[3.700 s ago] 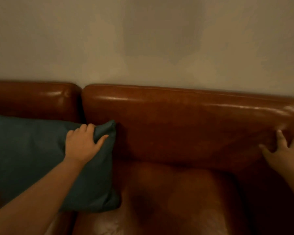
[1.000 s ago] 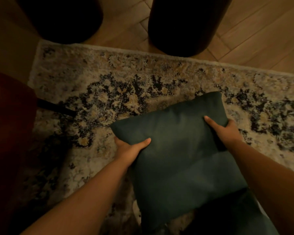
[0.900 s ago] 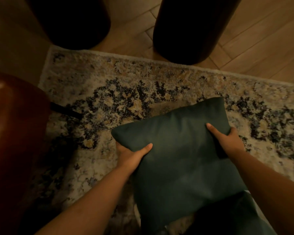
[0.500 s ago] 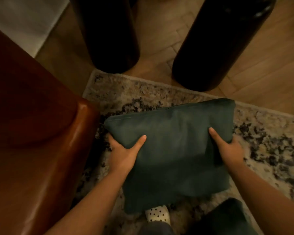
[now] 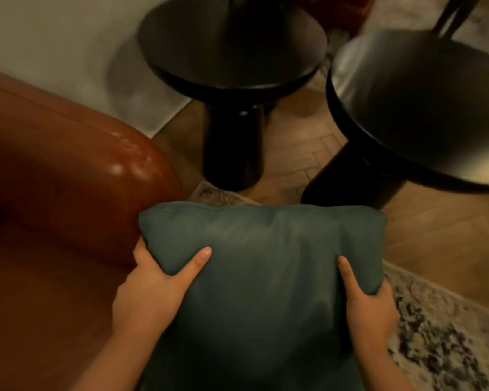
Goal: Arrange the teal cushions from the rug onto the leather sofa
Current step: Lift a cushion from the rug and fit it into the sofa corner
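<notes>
I hold a teal cushion (image 5: pixel 266 266) up in front of me with both hands. My left hand (image 5: pixel 150 289) grips its left edge, thumb on the front face. My right hand (image 5: pixel 367 297) grips its right edge the same way. The cushion's upper left corner is close to the rounded arm of the brown leather sofa (image 5: pixel 68 176), which fills the left of the view. The patterned rug (image 5: pixel 441 334) shows at the lower right, below the cushion.
Two round black side tables stand ahead: one (image 5: pixel 232 52) on a thick pedestal near the sofa arm, another (image 5: pixel 418 108) to the right. Wooden floor (image 5: pixel 435 238) lies between them and the rug. A pale wall (image 5: pixel 54 35) is behind the sofa.
I have lifted the cushion off the rug and brought it up and left toward the sofa arm. My view has risen, showing the table tops.
</notes>
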`<state>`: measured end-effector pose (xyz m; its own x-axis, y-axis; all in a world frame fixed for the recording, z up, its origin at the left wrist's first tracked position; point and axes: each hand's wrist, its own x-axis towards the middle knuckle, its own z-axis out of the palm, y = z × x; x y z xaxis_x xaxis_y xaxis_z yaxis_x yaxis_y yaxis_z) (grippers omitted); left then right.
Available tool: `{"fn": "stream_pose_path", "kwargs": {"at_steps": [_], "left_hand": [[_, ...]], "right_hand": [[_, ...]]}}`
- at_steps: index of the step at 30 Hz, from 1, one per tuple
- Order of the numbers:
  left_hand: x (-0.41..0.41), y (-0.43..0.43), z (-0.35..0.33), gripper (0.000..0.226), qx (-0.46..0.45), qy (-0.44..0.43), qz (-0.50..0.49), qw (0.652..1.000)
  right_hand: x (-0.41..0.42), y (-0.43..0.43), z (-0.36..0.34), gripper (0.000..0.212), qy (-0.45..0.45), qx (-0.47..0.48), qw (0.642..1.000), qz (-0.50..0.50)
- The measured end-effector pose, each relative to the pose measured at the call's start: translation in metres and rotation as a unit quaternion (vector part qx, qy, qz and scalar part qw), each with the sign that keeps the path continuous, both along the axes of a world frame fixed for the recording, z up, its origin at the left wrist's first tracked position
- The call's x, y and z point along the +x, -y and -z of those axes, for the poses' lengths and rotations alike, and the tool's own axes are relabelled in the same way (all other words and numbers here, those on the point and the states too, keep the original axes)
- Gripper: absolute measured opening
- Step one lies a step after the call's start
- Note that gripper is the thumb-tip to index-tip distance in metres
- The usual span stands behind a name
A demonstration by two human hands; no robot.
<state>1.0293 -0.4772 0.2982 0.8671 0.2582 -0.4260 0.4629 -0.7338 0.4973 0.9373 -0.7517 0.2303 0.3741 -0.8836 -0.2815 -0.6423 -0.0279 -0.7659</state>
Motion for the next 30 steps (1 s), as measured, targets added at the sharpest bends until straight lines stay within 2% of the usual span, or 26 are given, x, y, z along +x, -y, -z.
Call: {"fn": "stream_pose_path", "kwargs": {"at_steps": [3, 6, 10, 14, 16, 20, 24, 30], "left_hand": [[-0.015, -0.033, -0.034, 0.139, -0.019, 0.005, -0.029, 0.999], [-0.030, -0.076, -0.060, 0.134, -0.015, 0.028, -0.075, 0.997], [-0.035, -0.154, -0.080, 0.116, 0.001, 0.066, -0.139, 0.988], [-0.037, -0.241, -0.094, 0.106, 0.031, 0.136, -0.215, 0.967], [-0.041, -0.287, -0.100, 0.106, 0.039, 0.170, -0.247, 0.953], [-0.054, -0.376, -0.108, 0.097, 0.018, 0.200, -0.307, 0.930], [-0.066, -0.463, -0.100, 0.093, -0.038, 0.229, -0.362, 0.903], [-0.079, -0.567, -0.071, 0.096, -0.113, 0.254, -0.415, 0.866]], "right_hand": [[-0.004, -0.021, -0.042, 0.092, 0.006, 0.000, 1.000, -0.025], [0.000, -0.057, -0.081, 0.095, 0.049, 0.003, 0.997, -0.068], [0.018, -0.130, -0.115, 0.063, 0.093, -0.009, 0.991, -0.092], [0.041, -0.209, -0.125, 0.082, 0.124, 0.018, 0.980, -0.155], [0.052, -0.252, -0.127, 0.090, 0.142, 0.029, 0.968, -0.204], [0.073, -0.344, -0.127, 0.082, 0.162, 0.050, 0.942, -0.290], [0.102, -0.434, -0.123, 0.064, 0.161, 0.070, 0.908, -0.380], [0.158, -0.554, -0.112, 0.037, 0.150, 0.074, 0.834, -0.525]]}}
